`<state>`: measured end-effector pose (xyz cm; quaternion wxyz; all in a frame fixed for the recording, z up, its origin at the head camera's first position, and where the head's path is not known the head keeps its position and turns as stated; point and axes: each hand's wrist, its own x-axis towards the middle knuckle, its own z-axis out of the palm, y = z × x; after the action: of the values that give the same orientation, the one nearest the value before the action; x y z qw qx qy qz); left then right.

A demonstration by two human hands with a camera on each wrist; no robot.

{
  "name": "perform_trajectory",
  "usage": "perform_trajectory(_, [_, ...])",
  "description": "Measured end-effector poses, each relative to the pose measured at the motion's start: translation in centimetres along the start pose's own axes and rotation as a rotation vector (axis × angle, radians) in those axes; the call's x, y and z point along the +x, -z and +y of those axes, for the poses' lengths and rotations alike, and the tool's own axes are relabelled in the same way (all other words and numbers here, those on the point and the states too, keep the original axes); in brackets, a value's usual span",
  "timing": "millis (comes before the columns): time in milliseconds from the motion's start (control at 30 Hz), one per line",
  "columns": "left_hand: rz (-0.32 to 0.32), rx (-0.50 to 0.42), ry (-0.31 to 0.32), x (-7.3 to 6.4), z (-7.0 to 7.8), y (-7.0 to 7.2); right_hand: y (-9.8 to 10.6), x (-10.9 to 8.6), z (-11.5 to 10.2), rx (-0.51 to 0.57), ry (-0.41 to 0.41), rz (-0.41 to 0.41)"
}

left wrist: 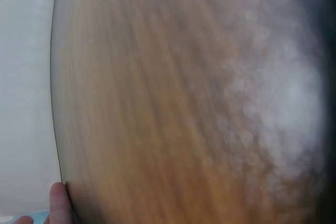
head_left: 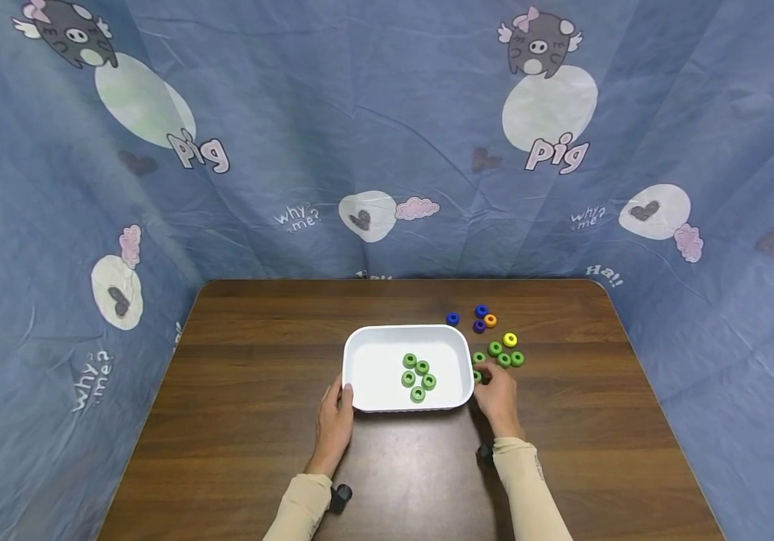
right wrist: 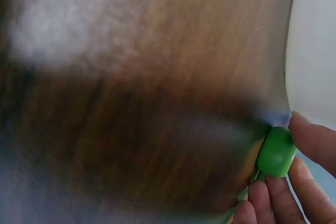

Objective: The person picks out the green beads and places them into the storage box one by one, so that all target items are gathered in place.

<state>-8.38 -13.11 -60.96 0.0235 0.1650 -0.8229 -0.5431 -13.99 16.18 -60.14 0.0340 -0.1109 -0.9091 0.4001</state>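
A white rectangular tray (head_left: 376, 406) lies on the table with several green rings (head_left: 418, 394) inside it. My left hand (head_left: 334, 424) holds the tray by its near left corner, with the thumb (left wrist: 59, 203) against the near wall. Just outside the tray's right end, my right hand (head_left: 497, 394) pinches a green ring (right wrist: 277, 152) between thumb and fingers. Beyond that hand, more green rings (head_left: 504, 361) lie loose on the table.
Behind the green rings are a yellow ring (head_left: 510, 340), an orange ring (head_left: 491, 321), blue rings (head_left: 482, 310) and a purple ring (head_left: 479, 327). A blue printed curtain (head_left: 258, 135) hangs around the wooden table (head_left: 238, 376).
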Motion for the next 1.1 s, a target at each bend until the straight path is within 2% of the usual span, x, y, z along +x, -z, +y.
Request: perform_trajectory(1100, [0.011,0.009,-0.008,0.1,-0.45,-0.27,-0.75,-0.46,0.63,0.03,0.009,0.088])
